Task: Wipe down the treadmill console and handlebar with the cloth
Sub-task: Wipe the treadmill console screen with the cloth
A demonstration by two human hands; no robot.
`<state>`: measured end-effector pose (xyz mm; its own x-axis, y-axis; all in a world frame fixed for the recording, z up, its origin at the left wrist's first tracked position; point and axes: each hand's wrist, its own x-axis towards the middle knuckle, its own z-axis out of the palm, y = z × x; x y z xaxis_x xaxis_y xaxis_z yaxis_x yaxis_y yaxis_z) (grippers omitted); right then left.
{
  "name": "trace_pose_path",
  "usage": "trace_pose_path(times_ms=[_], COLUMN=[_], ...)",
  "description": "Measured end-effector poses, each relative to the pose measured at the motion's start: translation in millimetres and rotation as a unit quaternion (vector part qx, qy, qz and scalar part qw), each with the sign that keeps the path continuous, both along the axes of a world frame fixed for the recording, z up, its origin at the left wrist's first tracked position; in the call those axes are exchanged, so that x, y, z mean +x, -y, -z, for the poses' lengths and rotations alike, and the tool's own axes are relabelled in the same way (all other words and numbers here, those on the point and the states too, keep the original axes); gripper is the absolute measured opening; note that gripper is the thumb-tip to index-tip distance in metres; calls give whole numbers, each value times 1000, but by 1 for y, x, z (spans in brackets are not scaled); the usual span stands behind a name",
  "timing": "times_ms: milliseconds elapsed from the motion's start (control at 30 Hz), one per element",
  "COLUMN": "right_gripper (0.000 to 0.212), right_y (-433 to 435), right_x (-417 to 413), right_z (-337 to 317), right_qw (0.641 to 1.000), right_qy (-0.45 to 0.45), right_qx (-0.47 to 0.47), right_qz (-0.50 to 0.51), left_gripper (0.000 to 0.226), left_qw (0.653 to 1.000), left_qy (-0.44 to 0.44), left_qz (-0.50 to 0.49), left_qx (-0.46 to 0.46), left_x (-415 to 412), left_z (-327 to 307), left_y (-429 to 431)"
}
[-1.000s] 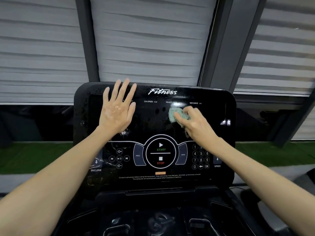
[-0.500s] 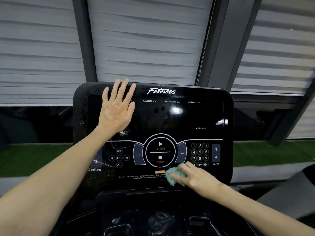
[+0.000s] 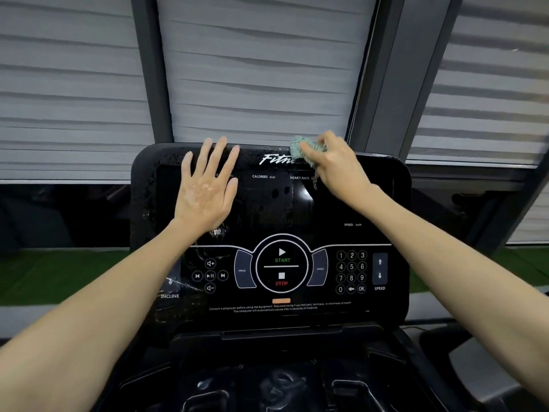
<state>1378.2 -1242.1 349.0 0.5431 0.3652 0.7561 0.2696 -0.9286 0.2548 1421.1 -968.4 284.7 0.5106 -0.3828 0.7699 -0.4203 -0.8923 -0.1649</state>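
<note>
Two hands meet the console: left hand flat with fingers spread wide, right hand bunching the green cloth against its top edge, the tray below too dark to tell its contents

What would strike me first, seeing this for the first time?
A glossy black treadmill console fills the middle. The left hand lies flat, fingers spread, on its upper left, while the right hand holds a bunched green cloth at the top edge, covering part of the logo.
</note>
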Motion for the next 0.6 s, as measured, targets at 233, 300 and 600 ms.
trace_pose_path(times_ms=[233, 300, 600], right_gripper=[42, 47, 68], right_y=[-11, -10, -7], right_x=[-42, -64, -127], right_z=[75, 122, 212], right_qw=[997, 991, 945], right_qy=[-32, -81, -253], right_qx=[-42, -42, -164], right_qz=[-64, -103, -128], left_gripper=[57, 57, 56], left_qw=[1000, 1000, 1000], left_qy=[0, 1, 5], left_qz=[-3, -5, -3], left_qx=[0, 2, 3], left_x=[1, 1, 1], left_z=[1, 1, 1], left_y=[0, 0, -1])
